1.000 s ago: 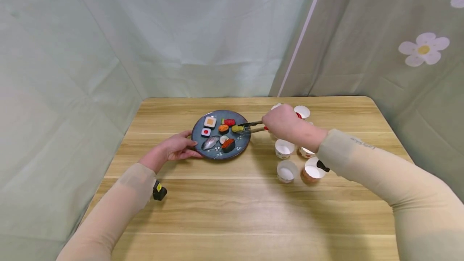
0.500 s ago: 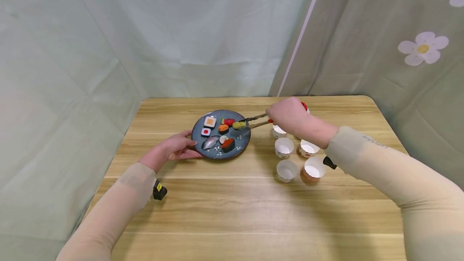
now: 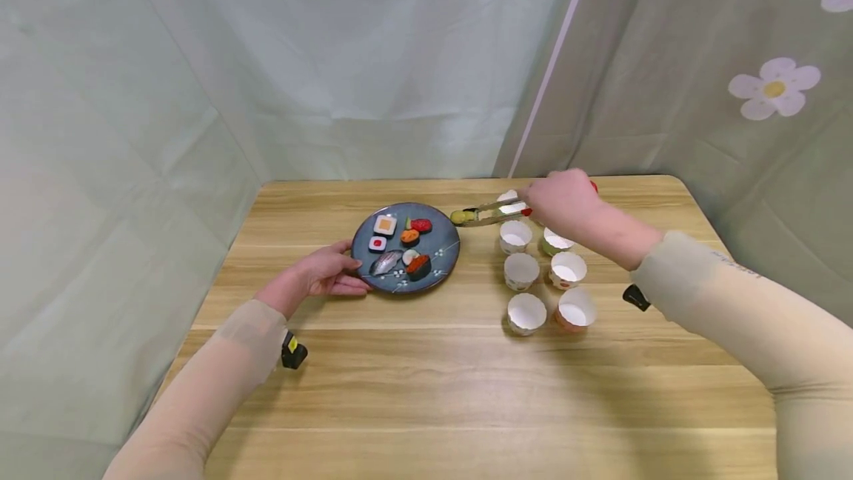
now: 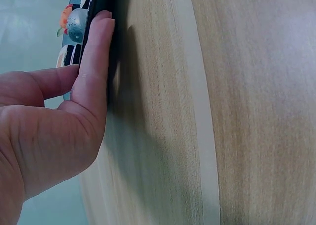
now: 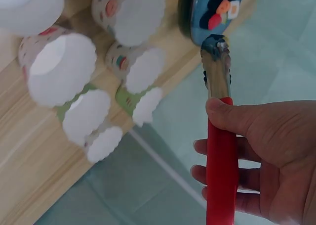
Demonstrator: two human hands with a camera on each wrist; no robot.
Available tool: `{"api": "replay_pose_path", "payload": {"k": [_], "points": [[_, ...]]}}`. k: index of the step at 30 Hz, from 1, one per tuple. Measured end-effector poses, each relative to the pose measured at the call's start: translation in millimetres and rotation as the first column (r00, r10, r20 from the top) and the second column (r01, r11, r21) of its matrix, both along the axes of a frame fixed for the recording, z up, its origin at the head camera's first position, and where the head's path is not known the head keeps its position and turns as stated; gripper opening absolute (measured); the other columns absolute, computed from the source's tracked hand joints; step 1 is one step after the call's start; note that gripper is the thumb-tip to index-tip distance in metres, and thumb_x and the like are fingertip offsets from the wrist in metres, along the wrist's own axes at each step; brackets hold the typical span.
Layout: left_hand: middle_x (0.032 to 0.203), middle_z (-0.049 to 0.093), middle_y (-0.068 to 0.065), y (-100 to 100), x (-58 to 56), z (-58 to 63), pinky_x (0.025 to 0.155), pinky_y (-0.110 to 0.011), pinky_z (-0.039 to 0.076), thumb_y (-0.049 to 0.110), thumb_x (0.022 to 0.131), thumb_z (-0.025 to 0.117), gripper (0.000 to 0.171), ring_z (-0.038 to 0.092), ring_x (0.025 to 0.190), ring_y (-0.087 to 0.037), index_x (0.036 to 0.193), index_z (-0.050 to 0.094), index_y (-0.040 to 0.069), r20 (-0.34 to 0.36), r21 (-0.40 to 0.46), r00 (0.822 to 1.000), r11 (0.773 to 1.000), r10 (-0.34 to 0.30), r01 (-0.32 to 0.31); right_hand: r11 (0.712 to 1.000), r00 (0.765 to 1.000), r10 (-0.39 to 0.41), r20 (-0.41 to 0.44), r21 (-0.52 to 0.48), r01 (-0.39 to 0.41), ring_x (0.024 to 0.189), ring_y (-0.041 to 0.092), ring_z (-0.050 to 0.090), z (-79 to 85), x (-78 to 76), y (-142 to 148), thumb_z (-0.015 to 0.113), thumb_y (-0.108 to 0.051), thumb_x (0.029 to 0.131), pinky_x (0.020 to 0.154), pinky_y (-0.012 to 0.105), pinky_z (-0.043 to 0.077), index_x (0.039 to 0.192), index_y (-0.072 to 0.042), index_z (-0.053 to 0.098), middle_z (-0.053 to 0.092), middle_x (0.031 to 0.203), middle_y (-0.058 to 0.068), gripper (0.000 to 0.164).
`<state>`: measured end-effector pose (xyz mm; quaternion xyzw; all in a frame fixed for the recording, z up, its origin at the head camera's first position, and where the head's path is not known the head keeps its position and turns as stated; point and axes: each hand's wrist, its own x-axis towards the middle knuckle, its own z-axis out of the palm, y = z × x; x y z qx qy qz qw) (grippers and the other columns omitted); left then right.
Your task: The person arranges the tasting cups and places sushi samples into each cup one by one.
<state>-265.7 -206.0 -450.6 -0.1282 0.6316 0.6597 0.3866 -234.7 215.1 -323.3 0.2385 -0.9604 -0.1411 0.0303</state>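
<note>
In the head view my left hand holds the left rim of a dark blue plate, thumb on top and fingers beneath. On the plate lie several model sushi pieces, among them a square egg-topped one, a silver fish one and a red roe one. My right hand grips red-handled metal tongs. At the tongs' tips a yellow sushi piece is pinched, just beyond the plate's right rim. In the right wrist view the tongs' tips hide that piece.
Right of the plate, several white-lined paper cups stand in two columns, including a near one and an orange one. My right hand and the tongs overlap the far cups. The wooden table ends at a pale curtain.
My right hand and the tongs have moved right and slightly away, carrying the yellow sushi piece off the plate area. The left hand and plate stay nearly where they were.
</note>
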Motion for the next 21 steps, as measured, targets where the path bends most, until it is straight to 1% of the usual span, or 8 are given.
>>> {"api": "replay_pose_path", "payload": {"k": [3, 7, 9, 11, 15, 21], "points": [[0.132, 0.052, -0.03, -0.4, -0.3, -1.6, 0.092, -0.049, 0.058, 0.007, 0.111, 0.04, 0.072, 0.075, 0.088, -0.034, 0.166, -0.002, 0.028, 0.003, -0.001, 1.0, 1.0, 0.0, 0.0, 0.999, 1.0, -0.022, -0.01, -0.026, 0.022, 0.065, 0.029, 0.061, 5.4, 2.6, 12.0, 0.082, -0.018, 0.085, 0.044, 0.052, 0.052, 0.086, -0.016, 0.063, 0.06, 0.073, 0.002, 0.019], [0.133, 0.052, -0.03, -1.3, -0.3, -2.5, 0.092, -0.049, 0.058, 0.007, 0.111, 0.04, 0.073, 0.075, 0.087, -0.033, 0.166, -0.002, 0.029, 0.003, -0.002, 1.0, 1.0, 0.0, 0.0, 0.997, 0.998, -0.053, -0.023, -0.054, 0.051, 0.061, 0.028, 0.058, 15.3, 5.6, 30.3, 0.079, -0.014, 0.086, 0.043, 0.053, 0.05, 0.084, -0.015, 0.06, 0.056, 0.071, 0.003, 0.019], [0.132, 0.052, -0.03, -1.9, -0.4, -2.8, 0.091, -0.048, 0.059, 0.007, 0.111, 0.04, 0.073, 0.075, 0.087, -0.033, 0.166, -0.002, 0.029, 0.001, 0.0, 1.0, 1.0, 0.002, -0.002, 0.996, 0.998, -0.062, -0.034, -0.059, 0.06, 0.061, 0.028, 0.057, 20.0, 6.6, 39.9, 0.079, -0.014, 0.087, 0.043, 0.051, 0.049, 0.084, -0.015, 0.06, 0.055, 0.07, 0.003, 0.02], [0.13, 0.053, -0.03, -2.4, -0.2, -2.9, 0.091, -0.048, 0.059, 0.007, 0.11, 0.04, 0.073, 0.075, 0.088, -0.034, 0.166, -0.003, 0.028, 0.0, 0.003, 1.0, 1.0, 0.003, -0.003, 0.996, 0.996, -0.074, -0.041, -0.061, 0.071, 0.058, 0.026, 0.055, 23.6, 7.3, 49.6, 0.08, -0.016, 0.088, 0.042, 0.05, 0.048, 0.081, -0.015, 0.058, 0.052, 0.068, 0.002, 0.024], [0.126, 0.056, -0.029, -3.0, 0.5, -2.4, 0.089, -0.047, 0.06, 0.008, 0.111, 0.04, 0.072, 0.075, 0.088, -0.033, 0.166, -0.002, 0.027, -0.001, -0.002, 1.0, 1.0, 0.002, -0.002, 0.991, 0.993, -0.112, -0.033, -0.076, 0.109, 0.055, 0.023, 0.052, 27.9, 7.8, 66.7, 0.081, -0.019, 0.089, 0.041, 0.046, 0.045, 0.077, -0.018, 0.054, 0.049, 0.065, 0.0, 0.029], [0.118, 0.061, -0.027, -3.3, 0.2, -3.6, 0.088, -0.046, 0.06, 0.009, 0.111, 0.04, 0.071, 0.075, 0.087, -0.033, 0.166, 0.0, 0.028, -0.003, -0.008, 1.0, 1.0, 0.005, -0.005, 0.984, 0.987, -0.16, 0.008, -0.073, 0.16, 0.056, 0.021, 0.054, 32.1, 6.7, 85.9, 0.079, -0.02, 0.091, 0.042, 0.048, 0.046, 0.081, -0.018, 0.056, 0.051, 0.065, -0.002, 0.025]]}}
